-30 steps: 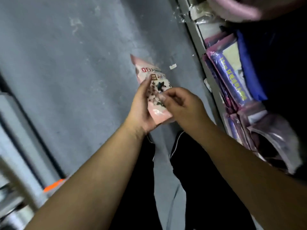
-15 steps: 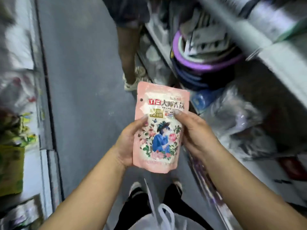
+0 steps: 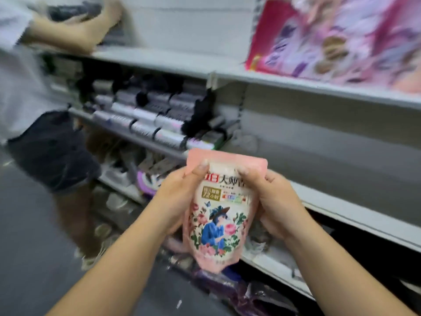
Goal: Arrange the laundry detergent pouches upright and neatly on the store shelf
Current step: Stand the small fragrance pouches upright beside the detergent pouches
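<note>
Right now a pink detergent pouch [image 3: 218, 215] is held upright in mid-air, in front of the white store shelf [image 3: 341, 215], printed side w/ flowers and a figure in blue facing the camera. Left hand [image 3: 180, 199] grips the pouch's left edge, thumb pressed on the front near the top corner, other fingers curled round behind. Right hand [image 3: 271, 201] grips the right edge the same way, thumb on the front near the top, fingers wrapped behind. The pouch touches neither the shelf nor anything on it; its bottom hangs above dark purple packets [image 3: 227, 286] lying low down near the floor [image 3: 34, 236].

Upper shelf board [image 3: 296, 84], top right, carries a big pink and red pack [image 3: 337, 37], badly blurred. To the left, a middle shelf holds rows of small grey and black items [image 3: 145, 119]; too blurred to say what they are. Another person in a white top and dark shorts [image 3: 52, 151] stands at far left, one arm [image 3: 75, 33] reaching onto the upper shelf.
</note>
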